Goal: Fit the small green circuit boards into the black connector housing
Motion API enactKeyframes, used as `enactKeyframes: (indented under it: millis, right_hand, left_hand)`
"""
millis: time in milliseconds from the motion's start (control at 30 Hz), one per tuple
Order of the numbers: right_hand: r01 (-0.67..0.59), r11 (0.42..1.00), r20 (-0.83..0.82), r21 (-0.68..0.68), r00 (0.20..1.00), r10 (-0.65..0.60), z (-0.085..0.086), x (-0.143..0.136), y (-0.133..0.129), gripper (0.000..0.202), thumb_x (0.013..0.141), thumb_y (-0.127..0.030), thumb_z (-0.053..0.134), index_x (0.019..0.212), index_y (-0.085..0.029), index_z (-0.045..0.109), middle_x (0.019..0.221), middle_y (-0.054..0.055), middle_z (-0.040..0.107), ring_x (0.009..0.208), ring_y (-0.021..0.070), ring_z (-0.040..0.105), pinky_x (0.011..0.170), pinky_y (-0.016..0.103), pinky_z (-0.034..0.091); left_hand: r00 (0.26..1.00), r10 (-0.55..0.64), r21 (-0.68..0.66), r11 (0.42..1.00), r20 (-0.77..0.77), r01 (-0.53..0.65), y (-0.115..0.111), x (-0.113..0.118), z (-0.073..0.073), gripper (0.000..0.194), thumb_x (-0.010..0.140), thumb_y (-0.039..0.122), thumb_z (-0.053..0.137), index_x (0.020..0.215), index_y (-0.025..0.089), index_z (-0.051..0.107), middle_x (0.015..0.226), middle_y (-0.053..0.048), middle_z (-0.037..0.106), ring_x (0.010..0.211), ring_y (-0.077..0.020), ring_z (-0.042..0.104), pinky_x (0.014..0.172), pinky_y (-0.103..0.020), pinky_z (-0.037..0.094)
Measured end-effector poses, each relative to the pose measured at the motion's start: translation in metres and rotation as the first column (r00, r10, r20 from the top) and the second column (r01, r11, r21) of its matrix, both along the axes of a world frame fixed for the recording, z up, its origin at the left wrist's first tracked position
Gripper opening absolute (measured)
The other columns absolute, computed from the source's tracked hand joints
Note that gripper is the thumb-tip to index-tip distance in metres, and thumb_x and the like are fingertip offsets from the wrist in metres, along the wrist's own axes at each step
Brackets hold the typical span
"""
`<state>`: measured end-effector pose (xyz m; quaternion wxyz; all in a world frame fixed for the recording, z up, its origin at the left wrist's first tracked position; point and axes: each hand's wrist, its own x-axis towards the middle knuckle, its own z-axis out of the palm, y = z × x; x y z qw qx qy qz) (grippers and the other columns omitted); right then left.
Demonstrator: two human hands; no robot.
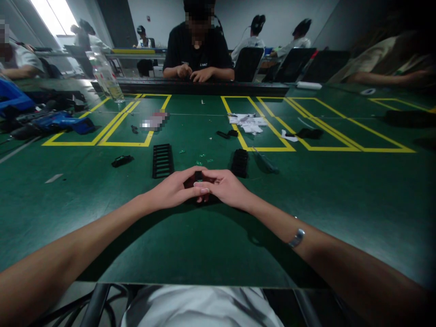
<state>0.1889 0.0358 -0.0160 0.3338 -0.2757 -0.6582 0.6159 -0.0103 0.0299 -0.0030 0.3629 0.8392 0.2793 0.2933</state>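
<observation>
My left hand (175,187) and my right hand (226,187) meet in the middle, close over the green table. Between their fingers is a small black piece (199,175) with a bit of green on it; most of it is hidden. Both hands are closed around this piece, thumbs toward me. Just beyond my left hand lies a black slotted rack (162,161), with a row of long gaps. Past my right hand sits a second black rack (240,163), whose slots look filled. Several tiny green pieces (200,162) are scattered between the two racks.
A black part (121,161) lies left of the racks, and a clear bag (265,161) lies to the right. Farther off are crumpled white paper (248,122), blue power tools (64,121) and a clear bottle (116,88). A person in black (198,50) sits opposite.
</observation>
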Motion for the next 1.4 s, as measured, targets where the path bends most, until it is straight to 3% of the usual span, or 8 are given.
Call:
enactKeyframes:
  millis: [400, 967, 1400]
  right_hand:
    - [-0.001, 1.000, 0.018, -0.018, 1.000, 0.001, -0.0019, 0.0002, 0.0014, 0.023, 0.089, -0.036, 0.070, 0.091, -0.012, 0.069, 0.067, 0.001, 0.069, 0.061, 0.0131, 0.068, 0.057, 0.023, 0.055]
    - [-0.009, 1.000, -0.009, -0.011, 1.000, 0.009, -0.0042, 0.0010, 0.0014, 0.022, 0.090, -0.035, 0.070, 0.093, -0.014, 0.070, 0.071, 0.001, 0.069, 0.063, 0.0132, 0.070, 0.056, 0.022, 0.056]
    - [0.018, 0.998, -0.012, -0.059, 1.000, -0.019, 0.0033, -0.0020, -0.0007, 0.025, 0.085, -0.037, 0.075, 0.087, -0.013, 0.069, 0.067, 0.000, 0.068, 0.059, 0.0130, 0.067, 0.056, 0.023, 0.055]
  left_hand:
    - [0.998, -0.020, -0.111, 0.993, 0.063, 0.027, 0.0002, 0.0001, -0.0042, 0.045, 0.095, 0.033, 0.064, 0.135, 0.019, 0.052, 0.096, -0.004, 0.072, 0.078, -0.0143, 0.070, 0.073, -0.024, 0.057]
    - [0.996, -0.028, -0.104, 0.994, 0.080, 0.036, 0.0008, -0.0009, -0.0052, 0.041, 0.094, 0.032, 0.064, 0.132, 0.020, 0.054, 0.099, -0.005, 0.072, 0.080, -0.0148, 0.071, 0.074, -0.025, 0.057]
    - [0.999, 0.016, -0.074, 0.997, -0.039, -0.019, -0.0004, -0.0001, -0.0036, 0.046, 0.095, 0.040, 0.062, 0.134, 0.021, 0.050, 0.093, -0.003, 0.072, 0.079, -0.0167, 0.071, 0.072, -0.027, 0.055]
